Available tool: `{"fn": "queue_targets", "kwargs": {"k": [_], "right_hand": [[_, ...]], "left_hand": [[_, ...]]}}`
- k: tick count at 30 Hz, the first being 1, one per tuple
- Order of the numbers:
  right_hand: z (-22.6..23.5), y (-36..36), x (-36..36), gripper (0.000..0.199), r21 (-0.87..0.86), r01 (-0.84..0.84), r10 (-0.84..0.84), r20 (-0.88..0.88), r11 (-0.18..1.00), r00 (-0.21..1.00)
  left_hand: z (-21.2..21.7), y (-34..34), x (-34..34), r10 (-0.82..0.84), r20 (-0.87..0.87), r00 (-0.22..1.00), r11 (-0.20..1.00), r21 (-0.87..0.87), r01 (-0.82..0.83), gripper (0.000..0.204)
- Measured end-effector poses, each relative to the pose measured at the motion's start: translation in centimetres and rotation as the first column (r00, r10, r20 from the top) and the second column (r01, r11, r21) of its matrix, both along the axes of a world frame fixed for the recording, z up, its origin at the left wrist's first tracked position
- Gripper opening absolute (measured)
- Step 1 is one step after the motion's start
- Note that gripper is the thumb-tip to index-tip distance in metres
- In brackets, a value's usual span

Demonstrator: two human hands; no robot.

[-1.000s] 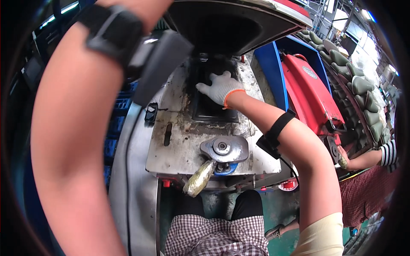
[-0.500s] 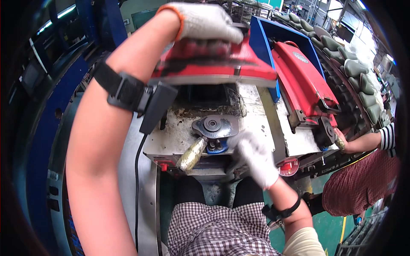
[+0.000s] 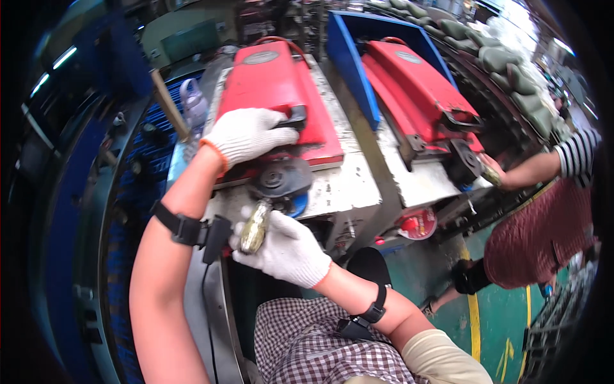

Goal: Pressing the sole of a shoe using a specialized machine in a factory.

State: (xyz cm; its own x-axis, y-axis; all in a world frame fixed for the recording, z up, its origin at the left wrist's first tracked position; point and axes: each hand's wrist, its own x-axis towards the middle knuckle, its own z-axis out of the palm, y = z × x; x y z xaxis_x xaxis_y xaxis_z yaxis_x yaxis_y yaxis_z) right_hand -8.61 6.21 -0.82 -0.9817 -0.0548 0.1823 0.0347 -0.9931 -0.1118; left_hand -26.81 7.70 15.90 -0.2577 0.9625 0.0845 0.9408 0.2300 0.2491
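In a white knit glove with an orange cuff, my left hand (image 3: pixel 246 134) grips the black handle (image 3: pixel 296 118) at the front of a red machine cover (image 3: pixel 256 83). That cover lies lowered on its white bench. My gloved right hand (image 3: pixel 291 249) is around the yellowish, wrapped lever handle (image 3: pixel 255 229) below it, palm behind the grip. The lever runs up to a dark, round-centred clamp plate (image 3: pixel 280 179) at the bench's front edge. Blue metal (image 3: pixel 298 203) shows under the plate.
On the right stands a second red machine cover (image 3: pixel 419 83) beside a blue panel (image 3: pixel 350 70). A co-worker's hand (image 3: pixel 495 171) is at its lever. Olive padded pieces (image 3: pixel 502 61) line a rack behind. A lilac bottle (image 3: pixel 193 102) stands at left.
The raised red cover has come down onto the bench with my left hand on its handle. My right hand has moved left onto the lever handle. The view has shifted.
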Motion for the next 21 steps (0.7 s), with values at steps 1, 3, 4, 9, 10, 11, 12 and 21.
{"fn": "queue_targets", "kwargs": {"k": [1, 3, 4, 9, 10, 11, 12, 21], "right_hand": [[-0.1, 0.4, 0.4, 0.047, -0.046, -0.033, 0.032, -0.021, 0.998, 0.999], [-0.7, 1.8, 1.8, 0.044, -0.108, -0.049, 0.046, -0.03, 0.993, 0.998], [-0.4, 3.3, 3.2, 0.049, -0.122, -0.024, 0.025, 0.003, 0.992, 1.0], [3.1, 11.0, 10.8, 0.067, 0.244, 0.168, -0.2, 0.115, 0.955, 0.973], [3.9, 12.1, 12.5, 0.067, 0.505, 0.222, -0.317, 0.11, 0.834, 0.942], [5.4, 13.5, 14.6, 0.064, 0.818, 0.277, -0.524, 0.035, 0.504, 0.851], [7.2, 15.1, 16.1, 0.055, 0.963, 0.228, -0.646, -0.082, 0.146, 0.759], [5.0, 37.0, 32.1, 0.044, 0.559, -0.623, -0.8, -0.569, -0.547, 0.191]], "left_hand": [[0.0, 0.1, 0.0, -0.003, -0.001, 1.0, 1.0, -0.012, 0.003, 0.047], [-0.1, 0.5, 0.6, 0.014, -0.034, 0.999, 1.0, 0.004, -0.014, 0.045], [-0.1, 0.7, 0.8, 0.034, -0.013, 0.999, 0.999, -0.014, -0.034, 0.044], [-0.5, 0.2, 1.0, 0.091, -0.019, 0.996, 0.994, 0.055, -0.089, 0.043], [-0.7, 0.2, 0.9, 0.109, -0.031, 0.994, 0.992, 0.073, -0.106, 0.043], [-0.8, 0.2, 1.3, 0.098, -0.027, 0.995, 0.993, 0.075, -0.096, 0.043], [-0.6, -0.1, 1.7, 0.151, 0.05, 0.987, 0.984, 0.093, -0.155, 0.039], [-1.7, 5.3, 9.0, -0.092, 0.002, 0.996, 0.765, 0.64, 0.069, 0.046]]}}
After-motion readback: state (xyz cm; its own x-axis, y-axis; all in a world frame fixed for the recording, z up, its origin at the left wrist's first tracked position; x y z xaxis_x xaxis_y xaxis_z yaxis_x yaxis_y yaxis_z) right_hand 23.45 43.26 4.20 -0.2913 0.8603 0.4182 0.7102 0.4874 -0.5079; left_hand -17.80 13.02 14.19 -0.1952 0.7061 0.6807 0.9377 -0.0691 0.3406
